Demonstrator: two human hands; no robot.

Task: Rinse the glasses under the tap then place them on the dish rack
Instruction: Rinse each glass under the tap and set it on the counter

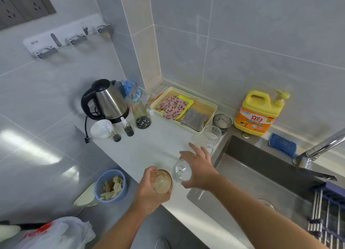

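Observation:
My left hand (147, 192) grips an amber glass (162, 181) at the counter's front edge. Just right of it stands a small clear glass (181, 171); my right hand (200, 167) is spread around it, thumb in front and fingers behind, and I cannot tell if it touches. Further back, beside the sink (240, 176), stand two clear glasses (212, 134) (197, 140) and a smoky grey glass (222, 122). The tap (324, 146) reaches in from the right, with no water running. The metal dish rack (325, 217) lies across the sink's right end.
A yellow detergent bottle (258, 114) and a blue scrubber (282, 145) sit behind the sink. A tray (212, 106) of cloths, a kettle (107, 100), small bottles and a white bowl (100, 129) fill the counter's back. On the floor are a blue basket (111, 185) and a plastic bag (56, 233).

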